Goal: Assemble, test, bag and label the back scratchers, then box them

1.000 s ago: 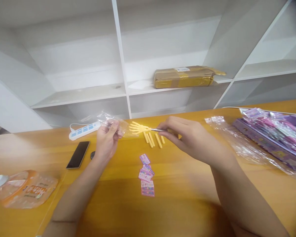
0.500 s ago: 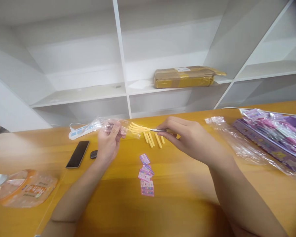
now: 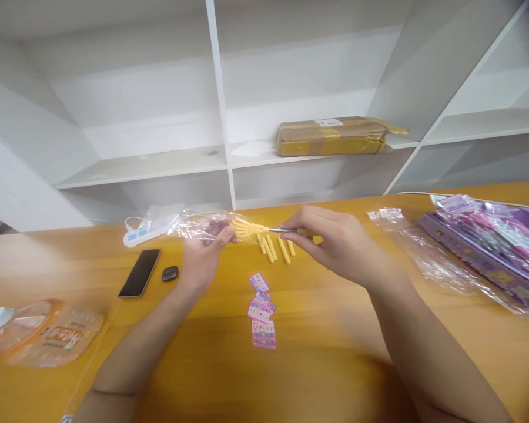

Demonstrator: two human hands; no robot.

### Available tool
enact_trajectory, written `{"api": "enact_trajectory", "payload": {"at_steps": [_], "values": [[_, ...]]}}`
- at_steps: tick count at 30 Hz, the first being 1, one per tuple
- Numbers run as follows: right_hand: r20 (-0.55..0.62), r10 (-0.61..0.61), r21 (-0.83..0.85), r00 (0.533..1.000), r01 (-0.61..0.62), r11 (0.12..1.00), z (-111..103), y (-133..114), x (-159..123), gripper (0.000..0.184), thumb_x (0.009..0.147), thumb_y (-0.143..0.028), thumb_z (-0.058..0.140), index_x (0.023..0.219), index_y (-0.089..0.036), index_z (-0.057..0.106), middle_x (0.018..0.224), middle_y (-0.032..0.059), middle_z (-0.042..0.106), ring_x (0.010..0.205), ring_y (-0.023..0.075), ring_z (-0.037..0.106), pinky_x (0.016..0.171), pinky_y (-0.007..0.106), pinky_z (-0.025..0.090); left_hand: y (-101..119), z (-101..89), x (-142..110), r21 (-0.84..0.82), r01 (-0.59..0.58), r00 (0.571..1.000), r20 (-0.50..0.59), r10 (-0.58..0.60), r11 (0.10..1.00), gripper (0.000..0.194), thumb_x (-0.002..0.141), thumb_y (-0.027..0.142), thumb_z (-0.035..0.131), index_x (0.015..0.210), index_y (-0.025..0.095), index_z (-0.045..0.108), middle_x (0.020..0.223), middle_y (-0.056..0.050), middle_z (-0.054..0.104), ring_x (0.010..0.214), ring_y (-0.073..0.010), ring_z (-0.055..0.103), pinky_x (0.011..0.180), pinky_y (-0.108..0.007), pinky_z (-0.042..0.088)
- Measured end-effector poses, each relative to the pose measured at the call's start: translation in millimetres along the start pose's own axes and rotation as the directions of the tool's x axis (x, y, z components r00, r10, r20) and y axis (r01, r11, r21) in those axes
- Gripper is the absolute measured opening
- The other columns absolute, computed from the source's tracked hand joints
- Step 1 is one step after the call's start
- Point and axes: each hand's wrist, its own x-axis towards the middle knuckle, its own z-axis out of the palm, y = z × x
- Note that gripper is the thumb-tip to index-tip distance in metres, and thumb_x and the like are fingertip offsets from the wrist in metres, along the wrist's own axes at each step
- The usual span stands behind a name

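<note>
My left hand (image 3: 205, 255) is closed on the mouth of a small clear plastic bag (image 3: 198, 224), held just above the wooden table (image 3: 317, 364). My right hand (image 3: 335, 241) pinches the thin metal stem of a yellow skeleton-hand toy (image 3: 248, 229), whose fingers touch the bag's opening beside my left fingertips. Several yellow sticks (image 3: 275, 248) lie on the table under the toy. A short row of small pink and purple cards (image 3: 261, 311) lies nearer to me.
A black phone (image 3: 140, 281), a small dark case (image 3: 170, 273) and a white power strip (image 3: 143, 232) lie at the left. An orange bottle (image 3: 44, 332) lies at the near left. Purple packs in clear wrap (image 3: 485, 247) fill the right. White shelves behind hold a taped brown parcel (image 3: 335, 136).
My left hand has shifted right with the bag, bringing its opening up to the yellow toy's fingers. My right hand has held the toy almost still.
</note>
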Motion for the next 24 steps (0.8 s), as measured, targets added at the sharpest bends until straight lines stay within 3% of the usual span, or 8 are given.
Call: {"api": "enact_trajectory", "payload": {"at_steps": [4, 8, 12, 15, 18, 21, 24], "values": [[0.028, 0.03, 0.034, 0.999, -0.031, 0.999, 6.6, -0.7, 0.2, 0.013, 0.108, -0.034, 0.064, 0.104, -0.023, 0.07, 0.091, 0.0044, 0.075, 0.076, 0.0169, 0.068, 0.067, 0.029, 0.048, -10.4, -1.2, -4.6, 0.053, 0.058, 0.996, 0.064, -0.061, 0.997, 0.034, 0.076, 0.039, 0.097, 0.098, 0.02, 0.078, 0.087, -0.002, 0.076, 0.077, -0.0158, 0.073, 0.081, -0.031, 0.062], [0.067, 0.13, 0.108, 0.989, -0.137, 0.985, 15.0, -4.2, -0.3, 0.015, 0.106, -0.037, 0.068, 0.113, -0.024, 0.07, 0.097, 0.0039, 0.078, 0.08, 0.017, 0.072, 0.072, 0.028, 0.051, -19.2, 1.8, -10.5, 0.056, 0.087, 0.988, 0.12, -0.093, 0.995, 0.031, 0.077, 0.039, 0.096, 0.093, 0.019, 0.078, 0.087, -0.004, 0.078, 0.08, -0.0176, 0.074, 0.081, -0.032, 0.063], [0.169, 0.235, 0.112, 0.957, -0.255, 0.96, 10.5, -4.4, 0.1, 0.035, 0.103, -0.049, 0.07, 0.128, -0.026, 0.066, 0.092, 0.0015, 0.077, 0.075, 0.0161, 0.069, 0.068, 0.027, 0.049, -9.1, 2.4, -5.4, -0.005, 0.049, 0.997, 0.066, -0.048, 0.999, 0.033, 0.077, 0.038, 0.097, 0.096, 0.018, 0.078, 0.087, -0.002, 0.079, 0.077, -0.014, 0.074, 0.079, -0.027, 0.062], [0.317, 0.273, 0.031, 0.908, -0.297, 0.954, -3.9, -0.3, 1.2, 0.032, 0.108, -0.052, 0.06, 0.102, -0.023, 0.07, 0.079, 0.0, 0.071, 0.064, 0.0141, 0.06, 0.059, 0.026, 0.04, 7.3, -2.0, 4.7, -0.062, -0.027, 0.999, -0.036, 0.025, 0.998, 0.035, 0.073, 0.037, 0.099, 0.092, 0.018, 0.077, 0.083, -0.001, 0.078, 0.073, -0.0116, 0.073, 0.075, -0.023, 0.061], [0.387, 0.312, -0.016, 0.868, -0.332, 0.943, -16.2, 4.7, 2.0, 0.048, 0.113, -0.052, 0.047, 0.079, -0.021, 0.059, 0.064, -0.0012, 0.061, 0.055, 0.0129, 0.05, 0.055, 0.028, 0.031, 18.6, -7.2, 11.9, -0.077, -0.085, 0.994, -0.077, 0.079, 0.993, 0.032, 0.074, 0.036, 0.098, 0.092, 0.019, 0.079, 0.085, -0.001, 0.079, 0.073, -0.012, 0.074, 0.071, -0.023, 0.061], [0.35, 0.298, -0.007, 0.888, -0.316, 0.949, -16.1, 5.0, 2.1, 0.05, 0.114, -0.053, 0.045, 0.077, -0.021, 0.056, 0.062, -0.0018, 0.058, 0.055, 0.0126, 0.047, 0.055, 0.029, 0.029, 16.2, -7.6, 9.6, -0.043, -0.069, 0.995, -0.074, 0.066, 0.997, 0.031, 0.073, 0.037, 0.098, 0.088, 0.018, 0.079, 0.084, -0.003, 0.08, 0.074, -0.0145, 0.075, 0.072, -0.026, 0.062], [0.317, 0.213, 0.025, 0.924, -0.233, 0.972, -5.4, -2.2, 2.2, 0.046, 0.115, -0.048, 0.045, 0.081, -0.021, 0.061, 0.069, -0.0005, 0.063, 0.06, 0.0128, 0.051, 0.06, 0.029, 0.032, 3.4, -2.1, -0.6, 0.045, 0.006, 1.0, -0.005, -0.005, 0.999, 0.031, 0.075, 0.042, 0.096, 0.085, 0.017, 0.081, 0.083, -0.006, 0.082, 0.076, -0.0189, 0.077, 0.078, -0.032, 0.065]]}}
